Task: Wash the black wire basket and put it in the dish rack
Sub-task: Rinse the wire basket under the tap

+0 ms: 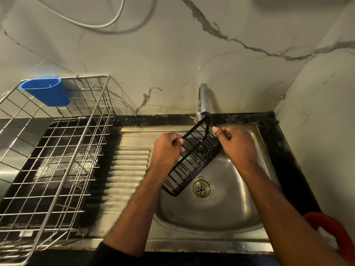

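black wire basket (194, 160) | centre frame, tilted over sink (211, 214) under tap (202, 100) | left hand (167, 148), right hand (235, 143) fingers clamped on rim | advice: turn it slowly so water reaches every wire | dish rack (53, 150) waits left

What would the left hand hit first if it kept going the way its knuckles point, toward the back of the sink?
Probably the faucet: the left hand, gripping the black wire basket, points up-right toward it. Depth is unclear.
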Demonstrator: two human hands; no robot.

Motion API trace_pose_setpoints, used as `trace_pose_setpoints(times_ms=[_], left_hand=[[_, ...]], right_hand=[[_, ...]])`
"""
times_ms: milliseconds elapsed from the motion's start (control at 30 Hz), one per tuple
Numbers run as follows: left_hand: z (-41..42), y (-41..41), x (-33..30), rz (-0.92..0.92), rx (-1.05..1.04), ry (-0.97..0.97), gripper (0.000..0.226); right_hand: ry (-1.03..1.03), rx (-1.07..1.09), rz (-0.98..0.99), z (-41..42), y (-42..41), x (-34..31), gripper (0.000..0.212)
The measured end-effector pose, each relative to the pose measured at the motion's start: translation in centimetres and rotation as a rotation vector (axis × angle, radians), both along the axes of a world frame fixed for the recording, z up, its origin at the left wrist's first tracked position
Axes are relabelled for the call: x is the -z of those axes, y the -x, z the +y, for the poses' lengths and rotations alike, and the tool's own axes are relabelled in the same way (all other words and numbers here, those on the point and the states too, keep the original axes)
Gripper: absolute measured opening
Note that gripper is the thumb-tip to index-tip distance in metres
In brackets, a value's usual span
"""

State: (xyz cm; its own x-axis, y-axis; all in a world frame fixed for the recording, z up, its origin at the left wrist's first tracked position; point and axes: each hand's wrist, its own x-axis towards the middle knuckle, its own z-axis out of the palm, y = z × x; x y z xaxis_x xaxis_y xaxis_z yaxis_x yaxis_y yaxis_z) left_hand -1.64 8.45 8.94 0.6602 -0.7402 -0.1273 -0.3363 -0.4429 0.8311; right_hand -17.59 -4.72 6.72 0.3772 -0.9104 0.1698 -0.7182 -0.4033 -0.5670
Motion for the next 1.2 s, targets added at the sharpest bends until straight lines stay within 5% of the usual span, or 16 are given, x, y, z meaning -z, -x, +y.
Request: trace_pose_setpoints(times_ms=[300, 1200], left_hand=[[0.9, -0.3, 0.4, 0.035, -0.051, -0.002, 0.015], [1.0, 0.8, 0.5, 0.253, -0.045, 0.084, 0.023]], right_hand=[[0.004, -0.023, -0.037, 0.4, 0.0, 0.0, 0.063], [-0.168, -0.196, -0.108, -0.5, -2.0, -1.5, 0.037]])
